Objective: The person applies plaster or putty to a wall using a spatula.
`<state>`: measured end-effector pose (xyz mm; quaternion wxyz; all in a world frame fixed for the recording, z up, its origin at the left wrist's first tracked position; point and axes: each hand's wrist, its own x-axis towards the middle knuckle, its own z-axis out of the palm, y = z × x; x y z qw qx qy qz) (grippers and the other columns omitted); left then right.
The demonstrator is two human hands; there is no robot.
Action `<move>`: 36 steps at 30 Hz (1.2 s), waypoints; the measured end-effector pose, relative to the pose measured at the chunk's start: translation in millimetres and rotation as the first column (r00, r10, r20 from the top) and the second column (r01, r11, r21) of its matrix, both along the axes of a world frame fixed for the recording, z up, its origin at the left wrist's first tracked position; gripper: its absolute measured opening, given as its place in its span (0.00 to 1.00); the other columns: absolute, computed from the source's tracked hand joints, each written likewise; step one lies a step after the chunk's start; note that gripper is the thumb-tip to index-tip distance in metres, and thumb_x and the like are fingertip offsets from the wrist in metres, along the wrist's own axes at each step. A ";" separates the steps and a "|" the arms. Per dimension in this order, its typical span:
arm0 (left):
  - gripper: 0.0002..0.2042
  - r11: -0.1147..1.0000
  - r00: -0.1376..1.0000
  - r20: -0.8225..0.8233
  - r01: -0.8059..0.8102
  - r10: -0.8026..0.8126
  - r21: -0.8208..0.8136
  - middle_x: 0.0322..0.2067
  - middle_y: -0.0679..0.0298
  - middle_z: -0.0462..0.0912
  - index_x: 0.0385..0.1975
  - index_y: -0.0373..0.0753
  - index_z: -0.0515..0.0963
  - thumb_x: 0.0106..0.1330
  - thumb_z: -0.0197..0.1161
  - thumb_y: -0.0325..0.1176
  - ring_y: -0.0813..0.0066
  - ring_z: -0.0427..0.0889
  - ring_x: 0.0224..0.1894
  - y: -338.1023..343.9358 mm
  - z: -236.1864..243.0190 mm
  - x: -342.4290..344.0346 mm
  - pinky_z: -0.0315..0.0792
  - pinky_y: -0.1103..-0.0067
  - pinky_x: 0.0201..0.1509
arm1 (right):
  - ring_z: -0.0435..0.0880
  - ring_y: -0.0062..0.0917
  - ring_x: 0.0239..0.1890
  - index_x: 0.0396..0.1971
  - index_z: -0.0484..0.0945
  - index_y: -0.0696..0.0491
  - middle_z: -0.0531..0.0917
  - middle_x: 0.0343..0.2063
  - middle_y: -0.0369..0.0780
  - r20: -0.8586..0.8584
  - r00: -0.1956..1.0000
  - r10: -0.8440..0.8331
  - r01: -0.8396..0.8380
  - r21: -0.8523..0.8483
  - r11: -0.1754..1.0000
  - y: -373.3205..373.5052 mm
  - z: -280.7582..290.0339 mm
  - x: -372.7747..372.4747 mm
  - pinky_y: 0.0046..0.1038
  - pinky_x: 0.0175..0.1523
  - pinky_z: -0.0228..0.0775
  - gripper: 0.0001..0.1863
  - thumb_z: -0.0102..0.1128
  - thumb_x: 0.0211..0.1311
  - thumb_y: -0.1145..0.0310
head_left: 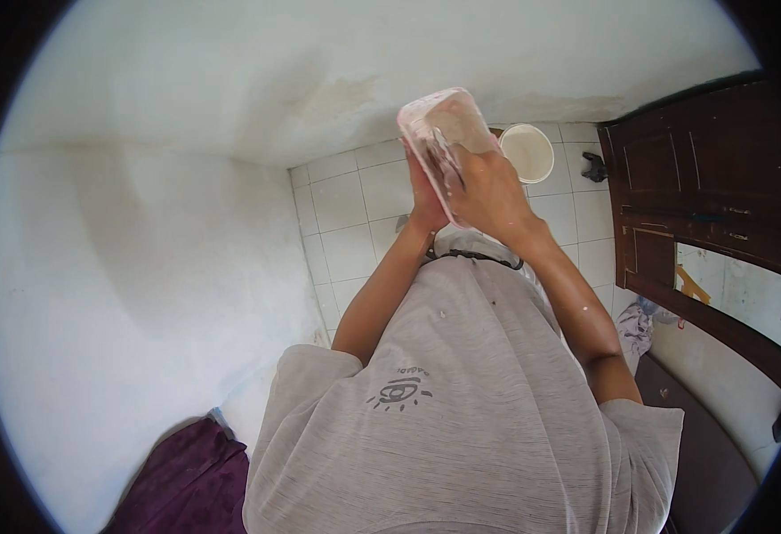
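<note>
A pale pink, shallow rectangular container (451,110), with whitish residue inside, is held up over my body in the upper middle. My left hand (424,191) grips it along the left side, its fingers partly hidden behind it. My right hand (488,191) reaches over the container with its fingers curled down inside around something narrow, smeared whitish, which I cannot make out. Just right of the container, a white round bucket (527,153) stands on the floor.
The tiled floor (337,214) meets a stained white wall (132,249). A dark wooden cabinet (693,169) with a mirror is at right, a small black object (593,167) beside it. Purple cloth (181,476) lies lower left; crumpled fabric (635,329) is at lower right.
</note>
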<state>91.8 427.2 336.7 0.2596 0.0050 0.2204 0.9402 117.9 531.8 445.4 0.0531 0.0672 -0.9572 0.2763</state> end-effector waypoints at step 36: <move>0.41 0.986 0.962 0.236 0.112 -0.138 0.120 0.68 0.62 0.68 0.73 0.51 0.60 0.69 0.36 0.74 0.63 0.70 0.67 116.2 -6.6 109.2 0.67 0.63 0.71 | 0.84 0.52 0.27 0.32 0.78 0.64 0.81 0.22 0.56 0.090 0.994 -0.057 0.077 -0.241 0.967 155.7 -21.5 113.2 0.47 0.35 0.77 0.08 0.60 0.52 0.75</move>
